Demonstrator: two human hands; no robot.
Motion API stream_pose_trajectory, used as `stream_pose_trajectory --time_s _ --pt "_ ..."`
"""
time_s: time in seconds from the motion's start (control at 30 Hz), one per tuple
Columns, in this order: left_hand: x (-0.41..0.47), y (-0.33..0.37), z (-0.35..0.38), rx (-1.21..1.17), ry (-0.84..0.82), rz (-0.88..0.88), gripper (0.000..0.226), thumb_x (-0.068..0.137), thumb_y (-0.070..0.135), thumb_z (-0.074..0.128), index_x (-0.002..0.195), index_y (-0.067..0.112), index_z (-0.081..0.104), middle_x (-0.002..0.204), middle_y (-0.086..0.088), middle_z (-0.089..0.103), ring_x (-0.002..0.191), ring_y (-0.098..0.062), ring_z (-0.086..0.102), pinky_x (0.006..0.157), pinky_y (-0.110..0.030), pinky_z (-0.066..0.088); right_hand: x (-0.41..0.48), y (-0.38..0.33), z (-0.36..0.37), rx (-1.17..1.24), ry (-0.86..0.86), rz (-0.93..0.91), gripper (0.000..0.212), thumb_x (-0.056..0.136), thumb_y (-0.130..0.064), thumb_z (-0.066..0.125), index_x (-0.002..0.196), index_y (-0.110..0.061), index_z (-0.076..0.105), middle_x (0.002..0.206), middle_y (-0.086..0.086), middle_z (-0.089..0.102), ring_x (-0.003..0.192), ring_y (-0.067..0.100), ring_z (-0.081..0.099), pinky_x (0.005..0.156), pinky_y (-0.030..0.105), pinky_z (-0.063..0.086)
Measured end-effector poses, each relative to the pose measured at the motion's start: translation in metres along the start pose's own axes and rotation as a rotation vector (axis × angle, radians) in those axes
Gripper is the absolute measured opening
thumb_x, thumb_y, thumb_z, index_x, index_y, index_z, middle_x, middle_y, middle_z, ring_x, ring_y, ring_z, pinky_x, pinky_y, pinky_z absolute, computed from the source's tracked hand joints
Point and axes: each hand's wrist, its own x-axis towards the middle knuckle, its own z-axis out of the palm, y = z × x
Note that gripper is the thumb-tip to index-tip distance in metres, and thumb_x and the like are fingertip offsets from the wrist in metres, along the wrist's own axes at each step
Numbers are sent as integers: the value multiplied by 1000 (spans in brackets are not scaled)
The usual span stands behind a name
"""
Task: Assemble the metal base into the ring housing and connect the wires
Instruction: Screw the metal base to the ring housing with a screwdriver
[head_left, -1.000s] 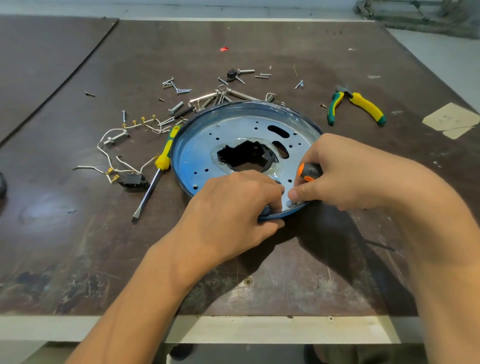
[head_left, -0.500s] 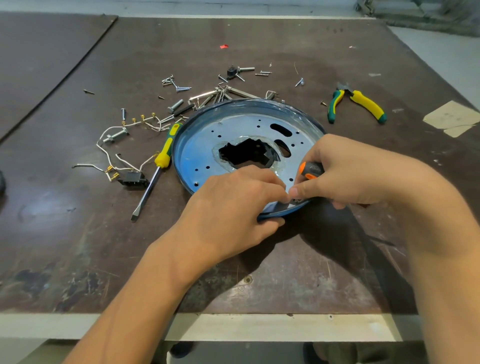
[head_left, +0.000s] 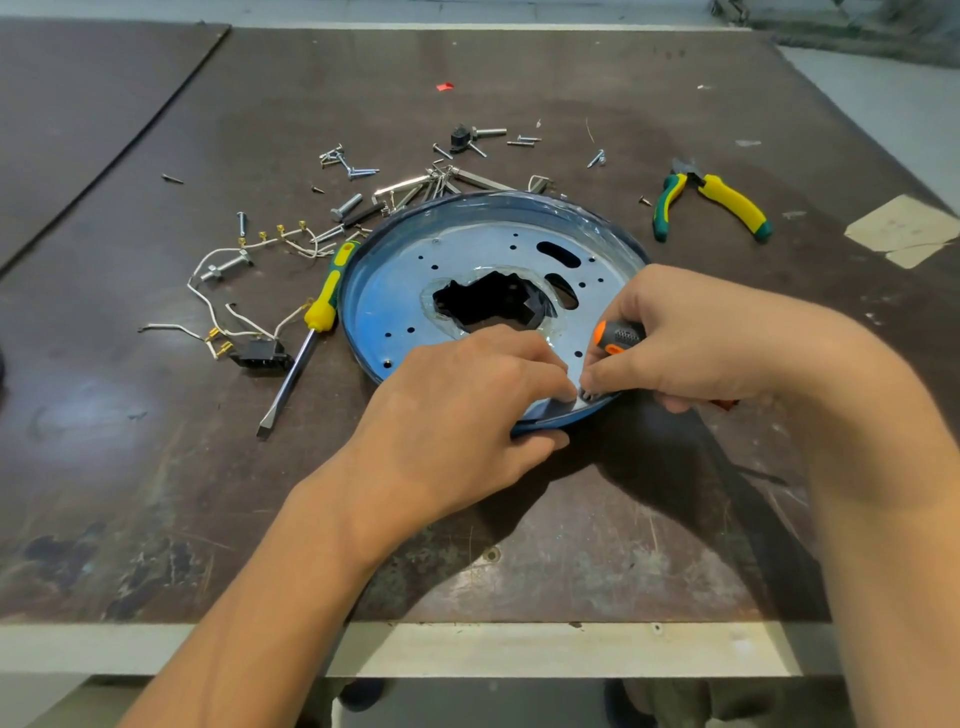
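**Both hands working the near rim of the housing**

At the left of the frame, the wires (head_left: 304, 249) lay loose on the table (head_left: 571, 545) with their black connector (head_left: 258, 354) joined to nothing. I judge from this that the wiring step had not begun. Just right of them, the yellow-handled screwdriver (head_left: 318, 314) lay beside the outer wall of the ring housing (head_left: 498, 207), probably parked there for easy reach.

The housing sat at centre frame with the metal base (head_left: 405, 306) lying flat inside it, its holes and 2 slots facing up. Your left hand (head_left: 467, 405) gripped the near rim, thumb under the edge and fingers on top of the base. That was most likely to stop the 2 parts from shifting.

Your right hand (head_left: 691, 338) met the left at the fingertips. It was curled round the orange-handled screwdriver (head_left: 618, 335) while its thumb and forefinger worked at something small on the rim. That was probably a screw, but it was too small to tell.

Farther right, the pliers (head_left: 717, 205) lay well apart from the work.

I could read no brand, label or writing anywhere.
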Motion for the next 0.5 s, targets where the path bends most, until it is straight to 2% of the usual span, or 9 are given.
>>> stream_pose_trajectory --time_s 0.1,0.2,0.37,0.5 --pt "-2 0 -1 -13 9 13 32 83 50 68 112 37 71 114 17 65 103 -8 62 66 -35 57 -2 1 -1 -9 -26 -7 19 86 -35 71 86 -15 74 40 1 57 31 6 44 38 18 37" --pt "-2 0 -1 -12 0 15 32 83 50 67 113 38 70 116 17 63 105 -9 61 66 -38 57 -1 0 1 -22 -4 -9 19 85 -34 73 84 -15 73 38 1 55 28 6 42 32 15 34" --pt "-1 0 0 -11 -16 5 32 84 50 66 115 40 68 118 18 61 108 -8 58 70 -38 57 2 0 1 -57 36 1 21 81 -39 77 81 -18 73 44 3 60 33 7 49 46 22 40" --pt "-1 2 -1 15 -21 7 33 85 53 63 116 40 66 119 18 60 109 -8 57 65 -33 55 4 1 1 -85 82 9 26 74 -43 82 74 -19 72 45 0 61 34 7 52 38 18 38"
